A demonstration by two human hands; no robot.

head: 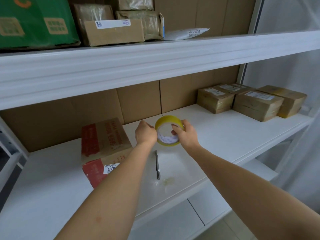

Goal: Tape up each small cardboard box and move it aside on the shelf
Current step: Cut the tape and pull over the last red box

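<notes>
I see my right hand point(186, 135) gripping the yellow tape roll point(168, 130) above the shelf point(216, 135), fingers through its core; my left hand point(145, 133) pinches at its nine o'clock edge. A knife point(157, 165) lies at six o'clock below it, a red-brown box point(103, 146) at eight, taped boxes point(251, 101) at two.

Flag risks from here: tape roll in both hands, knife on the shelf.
1. The knife lies loose on the shelf right under the forearms; a dropped arm could hit it or knock it off the front edge.
2. The left hand pinches at the roll's rim, probably hunting the tape end; tape may split or stick to itself.
3. The right hand has fingers through the core; a hard pull could twist the roll out of that grip.
</notes>
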